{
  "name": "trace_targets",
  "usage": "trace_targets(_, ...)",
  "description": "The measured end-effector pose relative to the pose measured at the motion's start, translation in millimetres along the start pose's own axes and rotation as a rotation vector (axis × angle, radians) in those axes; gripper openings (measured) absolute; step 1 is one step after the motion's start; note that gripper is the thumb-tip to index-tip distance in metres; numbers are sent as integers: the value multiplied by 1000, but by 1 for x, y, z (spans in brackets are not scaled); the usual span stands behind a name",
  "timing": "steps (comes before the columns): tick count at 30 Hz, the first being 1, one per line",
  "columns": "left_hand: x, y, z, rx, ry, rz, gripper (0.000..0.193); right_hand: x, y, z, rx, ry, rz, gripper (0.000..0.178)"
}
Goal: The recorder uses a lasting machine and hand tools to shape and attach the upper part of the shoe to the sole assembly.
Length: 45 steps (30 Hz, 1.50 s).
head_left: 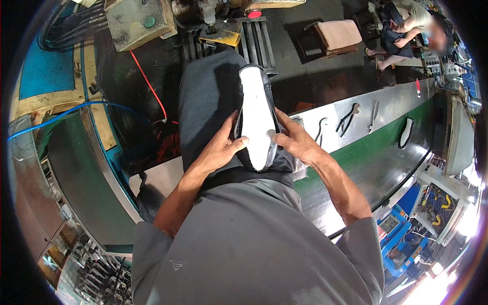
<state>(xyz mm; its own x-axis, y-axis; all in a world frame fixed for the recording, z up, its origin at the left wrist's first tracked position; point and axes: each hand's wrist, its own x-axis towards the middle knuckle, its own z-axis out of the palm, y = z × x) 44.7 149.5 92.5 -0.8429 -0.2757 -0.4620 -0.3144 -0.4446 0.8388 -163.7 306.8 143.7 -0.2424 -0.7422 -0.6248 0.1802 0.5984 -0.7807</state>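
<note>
A black shoe upper (270, 96) with a white insole board (257, 112) lies bottom up over my lap, its narrow end pointing away from me. My left hand (218, 148) grips its left side, the thumb pressed on the white board's edge. On the other side my right hand (297, 144) holds the black edge, with its thumb lying on the board near the wide end. Most of my fingers are hidden beneath the shoe. Dark trousers (208, 91) show under and beside it.
Pincers (348, 118), a second plier-like tool (321, 130) and a thin metal tool (374, 116) lie on the metal ledge (396, 101). Another white-bottomed shoe (406, 133) rests on the green belt (351, 162). Ahead stands a machine (208, 25); a person (406, 30) sits at far right.
</note>
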Motion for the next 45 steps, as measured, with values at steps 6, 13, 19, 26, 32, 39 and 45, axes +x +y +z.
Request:
trace_targets(6, 9, 18, 14, -441, 137, -164, 72, -36, -20, 70, -1413, 173, -377, 99)
trace_targets(13, 54, 42, -19, -147, 218, 135, 87, -25, -12, 46, -1086, 262, -427, 78)
trace_targets(19, 165, 11, -73, 277, 485, 435, 24, -23, -3, 43, -1129, 257, -591, 73)
trace_targets(26, 165, 54, -97, 106, 335, 390, 26, -23, -29, 26, -922, 251, -558, 68)
trace_targets(32, 220, 253, -218, -259, 487, 637, 82, -27, -117, 0, -908, 469, -543, 65)
trace_targets(39, 233, 327, -201, -363, 46, 557, 70, 38, -222, -14, -1032, 640, -716, 72)
trace_targets(45, 127, 294, -200, -351, -40, 726, 83, 140, -303, 1, -1030, 663, -840, 78)
